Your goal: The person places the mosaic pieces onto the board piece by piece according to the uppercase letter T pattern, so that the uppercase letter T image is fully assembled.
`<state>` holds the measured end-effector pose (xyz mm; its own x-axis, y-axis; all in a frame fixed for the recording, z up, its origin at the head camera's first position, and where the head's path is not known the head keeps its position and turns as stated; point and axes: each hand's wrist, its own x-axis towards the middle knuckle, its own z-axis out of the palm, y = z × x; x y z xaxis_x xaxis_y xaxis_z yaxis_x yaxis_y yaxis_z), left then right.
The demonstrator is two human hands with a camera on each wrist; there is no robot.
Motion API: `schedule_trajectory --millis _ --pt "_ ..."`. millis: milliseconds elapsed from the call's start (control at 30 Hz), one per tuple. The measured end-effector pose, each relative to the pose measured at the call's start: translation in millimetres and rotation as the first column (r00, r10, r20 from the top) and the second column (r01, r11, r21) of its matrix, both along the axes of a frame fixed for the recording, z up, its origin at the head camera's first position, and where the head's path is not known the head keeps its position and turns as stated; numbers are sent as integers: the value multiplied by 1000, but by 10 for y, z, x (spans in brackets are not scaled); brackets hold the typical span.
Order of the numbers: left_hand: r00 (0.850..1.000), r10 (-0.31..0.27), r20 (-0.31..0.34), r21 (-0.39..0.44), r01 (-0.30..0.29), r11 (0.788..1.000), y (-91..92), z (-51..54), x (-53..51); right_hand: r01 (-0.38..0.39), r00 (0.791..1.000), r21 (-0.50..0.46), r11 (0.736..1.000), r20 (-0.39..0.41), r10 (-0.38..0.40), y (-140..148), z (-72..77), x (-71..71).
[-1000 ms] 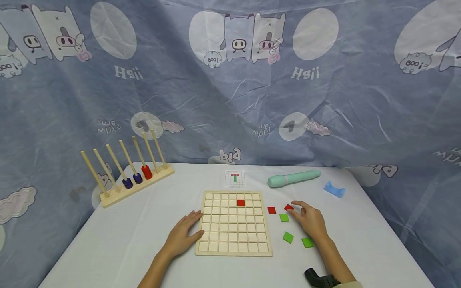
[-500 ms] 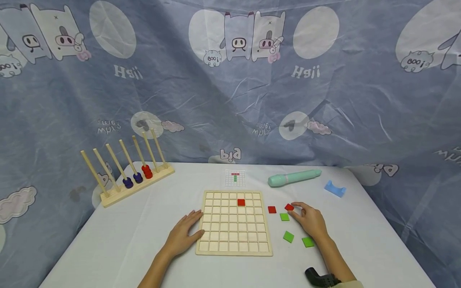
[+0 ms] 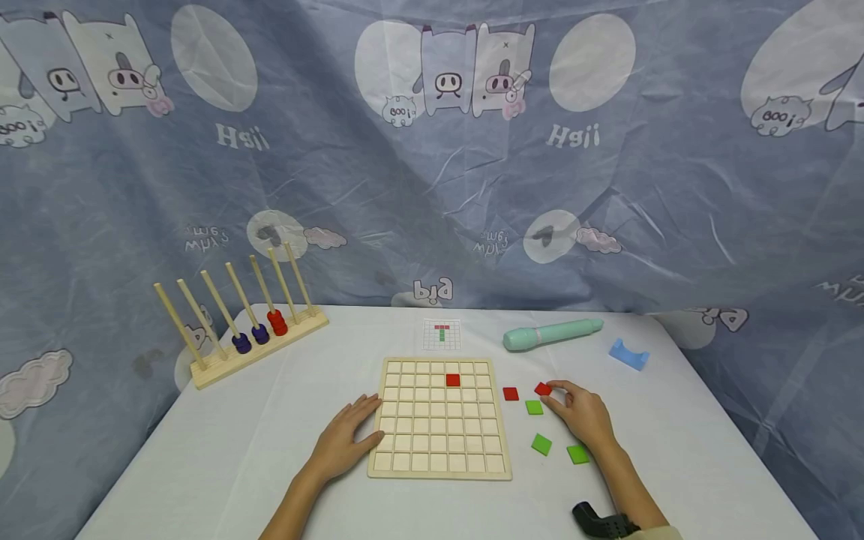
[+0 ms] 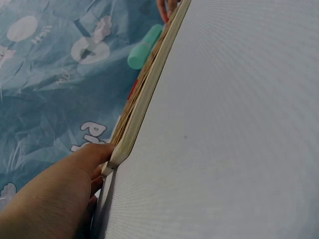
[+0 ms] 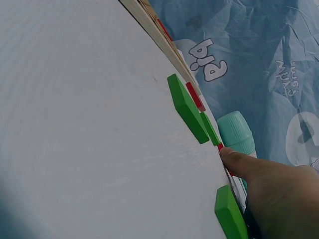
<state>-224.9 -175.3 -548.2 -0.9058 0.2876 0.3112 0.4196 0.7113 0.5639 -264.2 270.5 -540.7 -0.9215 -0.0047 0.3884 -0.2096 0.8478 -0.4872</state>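
- Right hand [image 3: 586,417], right of centre in the head view: thumb and forefinger pinch the held red tile [image 3: 542,389]; whether it is lifted off the table [image 3: 290,420] I cannot tell.
- Left hand [image 3: 346,441], lower middle: fingers nearly straight and slightly spread, resting against the board's left edge, holding nothing.
- Board [image 3: 439,475], lower centre: it bears one tile, the placed red tile [image 3: 453,380], in the second row from the top, fifth column from the left.
- Between board and right hand lie the loose red tile [image 3: 510,394] and three green tiles [image 3: 541,444], the lowest near the right forearm.
- Card [image 3: 442,345], above the board: a red bar over a green stem. The placed tile seems to match the bar's right end, so I judge the work early: one tile in, two red and three green to go.
- Further out: abacus [image 3: 216,369] at left, green tube [image 3: 553,332] and blue piece [image 3: 628,355] at right.
- Left wrist view alone shows the left thumb at the board's corner; the right wrist view shows the green tiles' thickness; only the head view shows the abacus and the card's pattern.
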Motion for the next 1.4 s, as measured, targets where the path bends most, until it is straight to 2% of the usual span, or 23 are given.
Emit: schedule_trajectory --millis 367,600,800,1033,1400 --pt "1000 6 30 -10 -6 1000 9 -5 -7 21 999 -21 1000 37 -20 8 15 7" --pt "1000 5 24 -20 -5 1000 10 -9 -9 -2 1000 -58 998 1 2 -39 26 7" --pt "1000 4 17 -23 -4 1000 1 -17 -10 -72 997 -66 995 -36 70 -222 86 23" --pt "1000 -3 3 -15 3 1000 -3 12 -10 -193 978 -44 980 -90 189 -595 134 13" --pt "1000 0 10 -15 0 1000 -2 19 0 -316 949 -84 945 -31 314 -1169 143 -99"
